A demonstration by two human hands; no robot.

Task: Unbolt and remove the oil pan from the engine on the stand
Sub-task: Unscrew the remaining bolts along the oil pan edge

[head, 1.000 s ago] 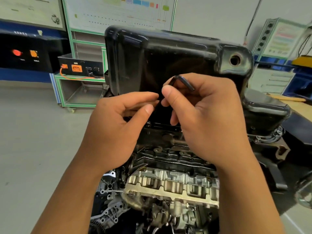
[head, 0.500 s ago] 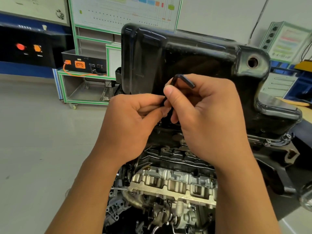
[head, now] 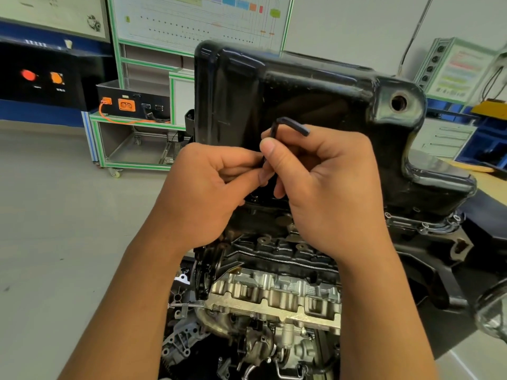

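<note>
Glossy black oil pan [head: 315, 86], black hex key [head: 290, 124]

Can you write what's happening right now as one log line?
step: unbolting | left hand: pinches hex key shaft | right hand: grips hex key | oil pan: on engine, not removed

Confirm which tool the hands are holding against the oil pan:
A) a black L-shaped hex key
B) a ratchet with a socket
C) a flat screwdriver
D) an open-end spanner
A: the right hand and the left hand both pinch the long leg of a black L-shaped hex key, whose bent short leg sticks out above the fingers in front of the oil pan.
</note>
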